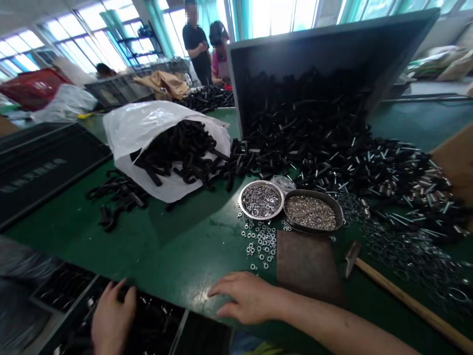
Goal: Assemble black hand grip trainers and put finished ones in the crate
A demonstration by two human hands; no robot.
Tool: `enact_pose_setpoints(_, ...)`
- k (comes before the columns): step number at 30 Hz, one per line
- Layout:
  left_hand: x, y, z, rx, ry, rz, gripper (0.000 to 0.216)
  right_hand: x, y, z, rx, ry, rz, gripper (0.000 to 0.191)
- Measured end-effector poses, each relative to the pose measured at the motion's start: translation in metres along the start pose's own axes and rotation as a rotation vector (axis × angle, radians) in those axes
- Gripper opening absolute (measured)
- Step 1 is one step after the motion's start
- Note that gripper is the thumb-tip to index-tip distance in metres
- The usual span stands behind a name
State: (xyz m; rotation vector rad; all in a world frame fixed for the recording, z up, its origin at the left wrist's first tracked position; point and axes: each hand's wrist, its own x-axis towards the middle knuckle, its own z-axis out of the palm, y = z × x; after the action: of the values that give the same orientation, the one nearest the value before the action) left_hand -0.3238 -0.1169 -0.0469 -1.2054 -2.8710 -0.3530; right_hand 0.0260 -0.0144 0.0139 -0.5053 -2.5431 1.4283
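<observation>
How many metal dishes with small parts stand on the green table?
2. A round dish of washers stands mid-table; an oval dish of finer parts sits against its right side. More may be hidden under the black piles.

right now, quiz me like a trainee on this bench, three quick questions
1. True or false: the right hand grips the hammer.
2. How many metal dishes sit on the table? A one, B two, C three.
3. What does the left hand touch?
Key: 1 false, it lies flat on the table, hammer apart. 2 B. 3 the black crate below the table edge.
</observation>
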Motion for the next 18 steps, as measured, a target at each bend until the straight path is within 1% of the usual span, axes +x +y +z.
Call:
enact_pose_setpoints(2, 0.024, 0.086, -0.013, -0.139, 0.078, 0.219, 0.049, -0.024, 0.000, -0.022, -0.034, -0.002, 0.050, 0.040)
enact_pose_setpoints(4, 0.041, 0.184, -0.023, -0.265, 0.148, 0.449, 0.041, -0.047, 0.000, -0.043, -0.050, 0.029, 0.086, 0.036)
enact_pose_setpoints(5, 0.046, 0.234, -0.025, -0.291, 0.135, 0.535, 0.039, -0.058, 0.001, -0.053, -0.055, 0.054, 0.099, 0.035)
enact_pose_setpoints(7, 0.052, 0.326, -0.023, -0.235, -0.024, 0.695, 0.038, -0.078, 0.002, -0.070, -0.065, 0.117, 0.131, 0.033)
enact_pose_setpoints(8, 0.054, 0.366, -0.018, -0.140, -0.126, 0.742, 0.037, -0.087, 0.002, -0.078, -0.070, 0.148, 0.150, 0.032)
enact_pose_setpoints(10, 0.055, 0.433, -0.003, -0.070, -0.209, 0.775, 0.033, -0.105, 0.003, -0.092, -0.079, 0.206, 0.191, 0.032)
enact_pose_setpoints(12, 0.056, 0.481, 0.016, 0.002, -0.282, 0.766, 0.029, -0.123, 0.004, -0.104, -0.084, 0.263, 0.236, 0.032)
enact_pose_setpoints(14, 0.057, 0.512, 0.034, 0.074, -0.330, 0.740, 0.027, -0.142, 0.007, -0.116, -0.079, 0.326, 0.271, 0.031)
enact_pose_setpoints(16, 0.057, 0.529, 0.045, 0.130, -0.342, 0.720, 0.027, -0.163, 0.012, -0.130, -0.066, 0.401, 0.302, 0.030)
enact_pose_setpoints(18, 0.056, 0.536, 0.047, 0.167, -0.329, 0.717, 0.027, -0.186, 0.021, -0.145, -0.073, 0.496, 0.341, 0.028)
